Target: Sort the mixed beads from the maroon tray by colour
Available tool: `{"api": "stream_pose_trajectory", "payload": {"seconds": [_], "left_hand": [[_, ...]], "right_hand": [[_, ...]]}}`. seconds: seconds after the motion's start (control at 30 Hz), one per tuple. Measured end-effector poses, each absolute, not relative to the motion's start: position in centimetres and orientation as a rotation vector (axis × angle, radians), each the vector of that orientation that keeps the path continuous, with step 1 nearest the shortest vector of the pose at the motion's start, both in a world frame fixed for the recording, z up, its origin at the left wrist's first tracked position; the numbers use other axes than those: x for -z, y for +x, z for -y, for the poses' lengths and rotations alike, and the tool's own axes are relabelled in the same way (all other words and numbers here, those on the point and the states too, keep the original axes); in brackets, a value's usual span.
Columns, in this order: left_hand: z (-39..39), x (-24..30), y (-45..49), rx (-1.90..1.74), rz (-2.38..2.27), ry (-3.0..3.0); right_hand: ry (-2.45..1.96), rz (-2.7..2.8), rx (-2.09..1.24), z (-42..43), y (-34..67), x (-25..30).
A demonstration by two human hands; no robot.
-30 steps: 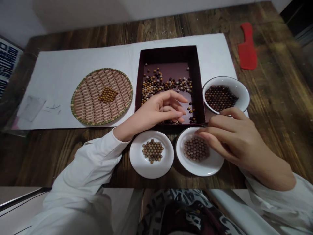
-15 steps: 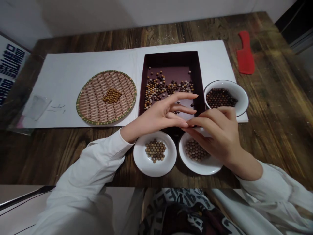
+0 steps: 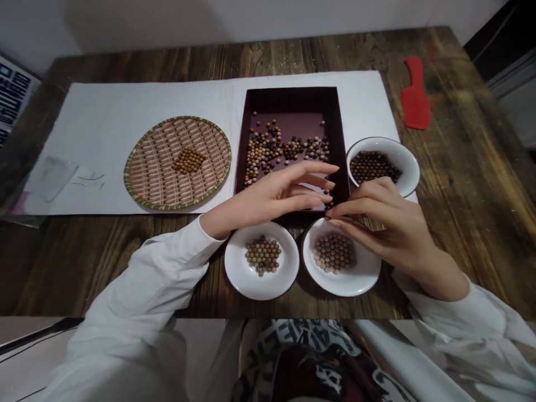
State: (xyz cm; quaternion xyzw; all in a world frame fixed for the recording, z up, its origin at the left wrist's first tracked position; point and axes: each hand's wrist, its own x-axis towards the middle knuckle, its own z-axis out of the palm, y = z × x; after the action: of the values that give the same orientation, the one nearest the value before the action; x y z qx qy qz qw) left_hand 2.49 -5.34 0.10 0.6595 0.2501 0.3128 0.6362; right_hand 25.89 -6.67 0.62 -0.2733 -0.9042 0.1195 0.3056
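Observation:
My left hand hovers palm down over the near part of a dark maroon box, fingers stretched and spread, holding nothing. Mixed brown, yellow and pale beads lie scattered inside this box. Thumb and forefinger of my right hand pinch a small dark bead at the box's near right corner. Below that hand is a white dish holding pinkish-brown beads. Another white dish, with olive-brown beads, stands to its left. Dark beads fill part of a white bowl beyond my right hand.
On the left, a round woven tray carries yellow-brown beads. White board lies under the tray and box. A clear plastic bag rests at its left end. A red comb lies on the wooden table at far right.
My hands have drawn apart: the right moved slightly right with the bead between its fingertips, away from the left thumb. The whole view has shifted a little.

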Motion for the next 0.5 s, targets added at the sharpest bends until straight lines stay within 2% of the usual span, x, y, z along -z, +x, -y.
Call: {"api": "stream_pose_trajectory", "payload": {"seconds": [0.17,0.5], "left_hand": [[5.37,-0.11,2.7,-0.747,-0.65,1.511],[5.61,-0.47,2.91,-0.72,-0.751,1.469]], "right_hand": [[-0.677,2.587,-0.383,6.04,26.77,-0.59],[-0.645,2.707,-0.196,6.31,26.79,-0.52]]}}
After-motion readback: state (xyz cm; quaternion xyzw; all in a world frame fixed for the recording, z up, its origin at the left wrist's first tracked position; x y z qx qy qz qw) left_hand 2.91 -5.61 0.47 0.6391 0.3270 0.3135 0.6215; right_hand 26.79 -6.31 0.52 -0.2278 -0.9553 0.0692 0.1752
